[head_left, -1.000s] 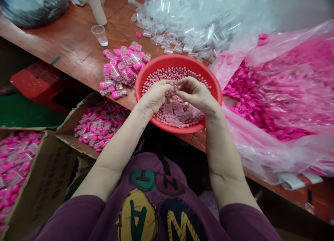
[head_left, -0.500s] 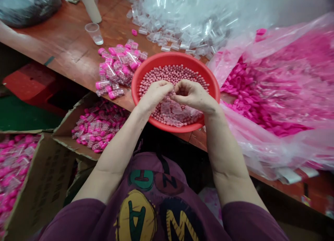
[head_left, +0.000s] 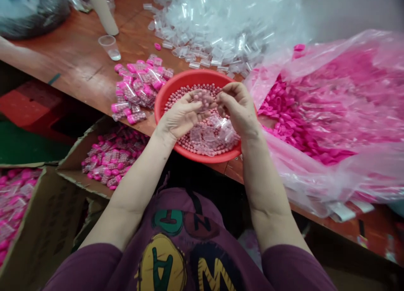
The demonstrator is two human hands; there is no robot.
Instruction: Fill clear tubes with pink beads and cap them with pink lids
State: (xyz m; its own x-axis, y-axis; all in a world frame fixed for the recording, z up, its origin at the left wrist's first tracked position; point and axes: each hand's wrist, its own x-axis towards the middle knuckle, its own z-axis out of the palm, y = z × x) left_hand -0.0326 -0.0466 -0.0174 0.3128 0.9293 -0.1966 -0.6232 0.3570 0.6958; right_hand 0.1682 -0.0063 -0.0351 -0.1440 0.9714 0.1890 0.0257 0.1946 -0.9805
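A clear tube [head_left: 205, 99] packed with pink beads is held over the red bowl [head_left: 189, 75], gripped in the left hand [head_left: 179, 116]. The right hand [head_left: 239, 108] meets its end with fingers curled tight; what they pinch, I cannot tell. The bowl stands on the desk [head_left: 82, 64], with capped tubes [head_left: 135, 85] just left of it and a bag of pink caps [head_left: 315, 114] to the right.

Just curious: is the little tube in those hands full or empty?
Looks full: pink beads show through the clear tube in the left hand.
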